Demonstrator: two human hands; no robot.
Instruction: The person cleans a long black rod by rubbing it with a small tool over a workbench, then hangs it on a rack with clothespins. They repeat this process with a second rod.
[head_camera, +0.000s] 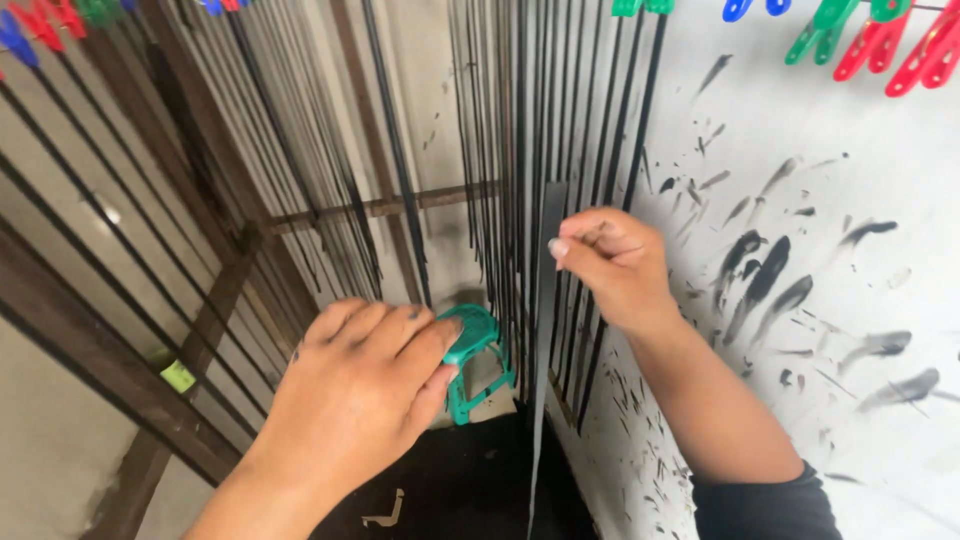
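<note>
Fingers of my right hand (612, 265) are pinched shut on a thin dark strip (545, 330) hanging among the black strips (500, 150) near the paint-smeared white wall (850, 250). My left hand (360, 395) is loosely curled, thumb and fingertips touching a green plastic tool (475, 355) low in the corner. Coloured clothes pegs (870, 35) are clipped overhead.
</note>
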